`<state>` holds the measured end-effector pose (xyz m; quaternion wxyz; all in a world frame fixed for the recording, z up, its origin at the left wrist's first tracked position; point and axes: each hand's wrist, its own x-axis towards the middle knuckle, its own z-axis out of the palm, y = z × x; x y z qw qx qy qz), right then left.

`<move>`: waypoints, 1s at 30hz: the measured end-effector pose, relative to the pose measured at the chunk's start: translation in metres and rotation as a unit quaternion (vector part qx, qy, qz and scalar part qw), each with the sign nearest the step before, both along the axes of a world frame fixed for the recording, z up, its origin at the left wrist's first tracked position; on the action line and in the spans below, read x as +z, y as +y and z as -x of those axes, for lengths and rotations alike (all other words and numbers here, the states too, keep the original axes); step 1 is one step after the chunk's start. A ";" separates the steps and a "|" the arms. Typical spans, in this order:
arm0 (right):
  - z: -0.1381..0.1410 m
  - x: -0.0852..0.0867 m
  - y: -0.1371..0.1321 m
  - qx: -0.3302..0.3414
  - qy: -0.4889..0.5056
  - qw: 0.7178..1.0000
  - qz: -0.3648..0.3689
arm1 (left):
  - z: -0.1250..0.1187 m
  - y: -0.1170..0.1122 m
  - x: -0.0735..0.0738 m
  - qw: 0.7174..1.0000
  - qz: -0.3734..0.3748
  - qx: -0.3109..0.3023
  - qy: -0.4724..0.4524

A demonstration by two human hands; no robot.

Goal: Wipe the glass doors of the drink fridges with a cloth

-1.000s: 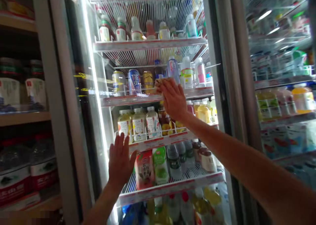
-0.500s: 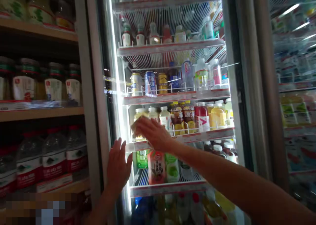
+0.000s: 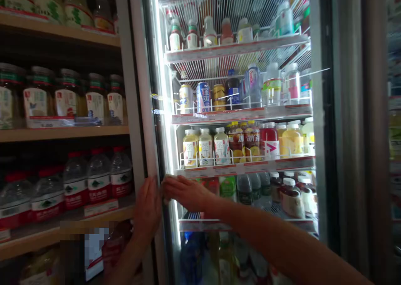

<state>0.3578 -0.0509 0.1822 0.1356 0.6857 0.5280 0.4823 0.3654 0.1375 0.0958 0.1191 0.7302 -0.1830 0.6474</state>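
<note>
In the head view my right hand (image 3: 191, 193) reaches across to the left edge of a drinks fridge's glass door (image 3: 203, 212). Its fingers press a small pale cloth (image 3: 167, 177), mostly hidden under them, near the door's edge. Beside it, just left, my left hand (image 3: 148, 205) lies against the metal door frame (image 3: 147, 109), fingers together and stretched out, with nothing seen in it. Behind the glass, bottled teas (image 3: 205, 147) and cans (image 3: 203, 97) stand on wire shelves (image 3: 238, 55).
On the left, wooden shelves (image 3: 62, 134) hold jar-like drink bottles (image 3: 67, 95) and red-capped water bottles (image 3: 98, 174). A broad metal upright (image 3: 347, 130) borders the fridge on the right, with another fridge section beyond it. A pixelated patch covers part of the lower left.
My right hand has moved left and down with the cloth, from in front of the bottled teas to the door's edge. The view has shifted left; my left hand now lies against the frame.
</note>
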 end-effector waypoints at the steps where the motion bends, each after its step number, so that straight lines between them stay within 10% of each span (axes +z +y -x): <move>1: 0.001 -0.001 -0.002 -0.002 0.002 1.000 0.004 | 0.002 0.001 0.000 1.000 0.003 0.000 0.002; 6: 0.003 0.011 -0.025 -0.077 -0.011 0.987 -0.142 | 0.009 -0.021 -0.005 1.000 -0.012 -0.009 0.011; 11: 0.017 -0.032 -0.079 -0.074 -0.024 0.997 -0.010 | 0.014 -0.064 -0.020 0.998 -0.051 -0.029 0.011; 18: 0.028 -0.035 -0.147 -0.180 -0.062 0.956 -0.224 | 0.016 -0.100 -0.047 0.998 -0.038 -0.009 0.043; 22: 0.041 -0.074 -0.163 -0.150 -0.063 0.983 -0.080 | 0.018 -0.115 -0.060 0.998 -0.053 -0.006 0.040; 30: 0.034 -0.076 -0.164 -0.183 -0.056 0.951 -0.244 | 0.018 -0.138 -0.076 0.998 -0.028 -0.010 0.054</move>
